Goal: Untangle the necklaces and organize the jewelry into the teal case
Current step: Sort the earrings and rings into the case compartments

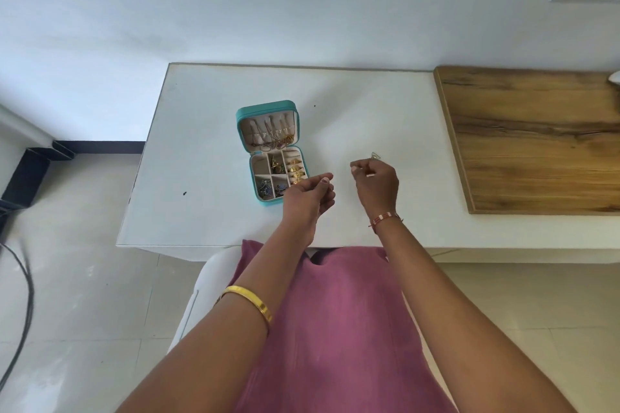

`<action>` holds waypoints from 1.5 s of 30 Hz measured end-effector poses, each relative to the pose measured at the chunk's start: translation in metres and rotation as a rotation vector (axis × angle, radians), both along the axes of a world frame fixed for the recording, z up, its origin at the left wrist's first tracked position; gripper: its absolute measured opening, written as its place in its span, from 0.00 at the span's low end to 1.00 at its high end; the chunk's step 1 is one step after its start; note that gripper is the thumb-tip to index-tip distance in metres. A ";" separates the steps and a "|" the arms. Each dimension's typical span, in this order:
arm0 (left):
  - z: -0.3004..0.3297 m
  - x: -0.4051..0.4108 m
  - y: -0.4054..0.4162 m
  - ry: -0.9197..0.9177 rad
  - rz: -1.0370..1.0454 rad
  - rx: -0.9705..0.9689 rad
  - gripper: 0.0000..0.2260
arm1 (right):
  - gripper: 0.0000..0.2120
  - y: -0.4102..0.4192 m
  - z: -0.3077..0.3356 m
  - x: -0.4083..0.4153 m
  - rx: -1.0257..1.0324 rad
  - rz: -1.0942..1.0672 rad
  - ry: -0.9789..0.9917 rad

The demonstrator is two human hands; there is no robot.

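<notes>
The right hand [375, 183] hovers over the white table [208, 211] with its fingers curled, thumb and forefinger pinched as if on something very fine. A small pale triangular pendant [374, 155] shows just past its knuckles, so it is probably holding a necklace by the chain, though no chain can actually be made out. The left hand [310, 193] is raised beside it, fingers loosely curled with thumb near fingertips; whether it pinches the other end of that chain I cannot tell.

The teal case [268, 111] lies open to the left of both hands, its near right corner just beyond the left hand (that hand partly covers it). Its lid leans back away from the person, with gold chains [280, 139] hanging inside; gold rings [296, 169] fill the right-hand compartment of the tray. The left hand is clearly nearer the case, so carrying the pendant leftward and away into the lid looks like the coming move.
</notes>
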State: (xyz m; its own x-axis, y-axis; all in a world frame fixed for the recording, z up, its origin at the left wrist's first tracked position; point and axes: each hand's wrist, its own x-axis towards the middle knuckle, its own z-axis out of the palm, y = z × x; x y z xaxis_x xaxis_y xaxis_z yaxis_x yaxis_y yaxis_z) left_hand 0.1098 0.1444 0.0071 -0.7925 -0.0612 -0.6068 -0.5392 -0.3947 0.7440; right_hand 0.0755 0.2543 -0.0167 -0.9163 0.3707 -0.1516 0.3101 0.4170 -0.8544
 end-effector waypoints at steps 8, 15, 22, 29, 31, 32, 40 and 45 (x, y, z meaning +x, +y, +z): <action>-0.014 -0.020 0.003 -0.038 0.021 -0.039 0.10 | 0.24 0.015 -0.023 -0.030 0.736 0.391 -0.132; -0.012 -0.020 0.003 -0.028 0.013 -0.043 0.10 | 0.14 0.006 -0.023 -0.018 0.802 0.467 0.047; -0.007 -0.010 -0.003 -0.027 0.020 -0.039 0.10 | 0.11 0.008 -0.023 -0.017 0.590 0.461 0.050; 0.001 0.008 -0.021 -0.018 0.055 -0.056 0.09 | 0.06 -0.004 0.014 0.016 -0.735 0.088 -0.147; 0.005 0.014 -0.027 -0.013 0.079 -0.047 0.09 | 0.07 -0.007 0.024 0.026 -0.957 0.087 -0.175; 0.008 0.018 -0.030 -0.007 0.092 -0.042 0.10 | 0.08 -0.009 0.028 0.030 -1.013 0.102 -0.184; 0.027 0.039 -0.045 0.057 0.113 -0.019 0.09 | 0.07 -0.025 0.057 0.051 -0.947 0.235 -0.166; 0.036 0.054 -0.053 0.123 0.086 -0.026 0.08 | 0.03 -0.036 0.069 0.066 -0.828 0.264 -0.122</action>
State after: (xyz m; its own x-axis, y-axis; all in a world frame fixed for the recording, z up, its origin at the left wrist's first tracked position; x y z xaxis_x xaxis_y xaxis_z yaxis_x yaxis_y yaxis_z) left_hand 0.1640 0.0914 0.0429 -0.8519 -0.1464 -0.5028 -0.4086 -0.4149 0.8130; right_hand 0.1411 0.2185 0.0520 -0.9163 -0.1241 -0.3808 0.4003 -0.2517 -0.8812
